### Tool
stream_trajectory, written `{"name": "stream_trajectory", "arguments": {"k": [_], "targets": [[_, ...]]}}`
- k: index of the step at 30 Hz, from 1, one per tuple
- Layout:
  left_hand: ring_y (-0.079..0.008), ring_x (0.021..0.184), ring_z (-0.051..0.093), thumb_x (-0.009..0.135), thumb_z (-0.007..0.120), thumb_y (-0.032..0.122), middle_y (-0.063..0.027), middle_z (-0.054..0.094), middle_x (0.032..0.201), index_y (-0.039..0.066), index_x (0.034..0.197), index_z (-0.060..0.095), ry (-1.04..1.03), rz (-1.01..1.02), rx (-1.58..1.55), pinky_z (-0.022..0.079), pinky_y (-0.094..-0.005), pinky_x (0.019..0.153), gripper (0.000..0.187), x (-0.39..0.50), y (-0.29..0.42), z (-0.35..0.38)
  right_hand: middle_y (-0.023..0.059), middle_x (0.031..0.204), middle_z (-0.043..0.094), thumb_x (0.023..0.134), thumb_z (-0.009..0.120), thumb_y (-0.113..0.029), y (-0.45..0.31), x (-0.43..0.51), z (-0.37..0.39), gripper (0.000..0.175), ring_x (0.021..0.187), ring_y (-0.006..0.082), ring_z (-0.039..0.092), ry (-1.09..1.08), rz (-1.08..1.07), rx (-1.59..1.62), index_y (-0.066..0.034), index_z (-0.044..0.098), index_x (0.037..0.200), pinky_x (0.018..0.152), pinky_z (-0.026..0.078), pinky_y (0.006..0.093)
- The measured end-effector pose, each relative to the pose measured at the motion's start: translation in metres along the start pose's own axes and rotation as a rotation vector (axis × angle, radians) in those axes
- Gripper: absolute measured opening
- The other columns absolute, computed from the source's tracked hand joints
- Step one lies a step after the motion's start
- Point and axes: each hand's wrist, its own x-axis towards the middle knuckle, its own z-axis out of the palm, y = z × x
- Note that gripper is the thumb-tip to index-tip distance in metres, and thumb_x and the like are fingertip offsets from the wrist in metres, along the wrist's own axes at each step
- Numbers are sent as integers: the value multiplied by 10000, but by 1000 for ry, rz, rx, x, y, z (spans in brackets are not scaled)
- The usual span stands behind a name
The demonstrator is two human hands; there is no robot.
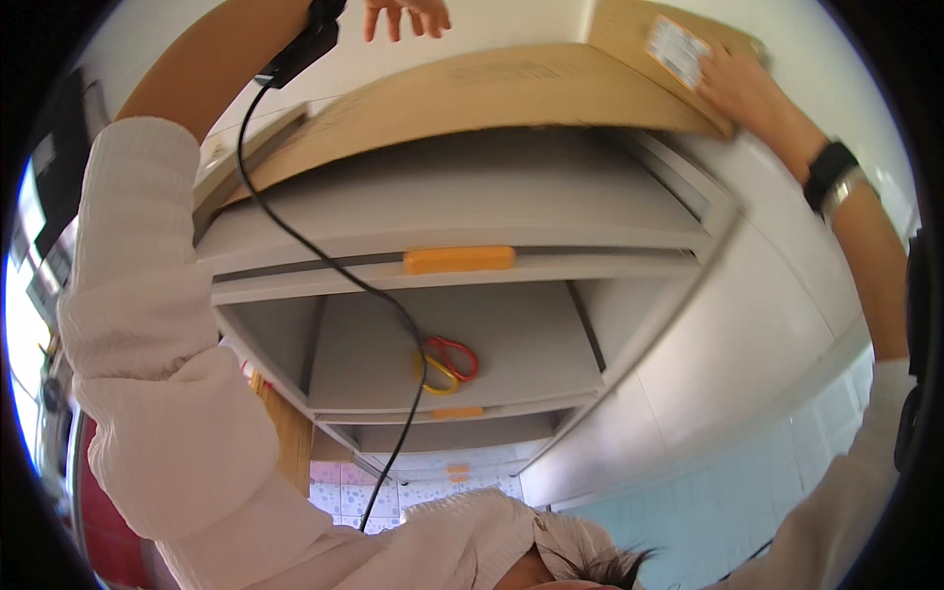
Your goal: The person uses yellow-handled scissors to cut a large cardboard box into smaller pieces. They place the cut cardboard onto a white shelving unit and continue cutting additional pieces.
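My left hand (408, 16) is at the top edge of the view, fingers apart and holding nothing, above a cardboard box (509, 88). My right hand (737, 85) grips the box's right part, its fingertips against a white label (677, 50) that bears writing. The cardboard rests on top of a pale grey shelf unit (457, 221) with orange handles. On a lower shelf lies a pair of scissors (446, 365); one handle loop is red, the other yellow, and the blades are hidden.
A black cable (324, 258) hangs from a device (302, 48) at my left wrist and crosses the shelf front. White tiled wall (737, 310) rises on the right. Below is a patterned tile floor (354, 501), with a wooden piece (291, 435) left of the unit.
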Motion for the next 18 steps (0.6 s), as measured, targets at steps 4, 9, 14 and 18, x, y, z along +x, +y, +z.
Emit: {"name": "stream_trajectory", "arguments": {"k": [4,9,14,18], "targets": [[-381,1245,446,895,474,396,-187,398,1418,90,1432,338,233,-101,-24,479,-476,926,632,-13,-37,39,63,1056,603,772,594,-104,-7,3,-14,153,1092,239,531,28,277,262,-101,665,907,768,521,289],[-434,1292,377,793,541,622,-262,276,1460,117,1414,392,100,-38,-66,481,-517,911,814,8,-51,93,127,1207,548,735,614,-23,24,-6,-30,331,1269,296,421,-89,160,672,-28,598,1065,995,422,365],[-418,1219,468,791,540,626,-264,309,1443,127,1427,373,140,-18,-156,489,-504,892,826,9,-64,94,177,1408,390,784,595,-96,38,10,-12,536,1315,329,355,651,684,843,-57,468,1303,1088,309,379],[-366,1090,580,788,533,656,-249,371,1413,160,1453,319,105,-110,-109,506,-482,853,857,21,-46,73,220,1219,564,811,630,-223,32,14,7,577,1138,329,538,794,1138,1069,-85,454,1343,959,421,385]]}}
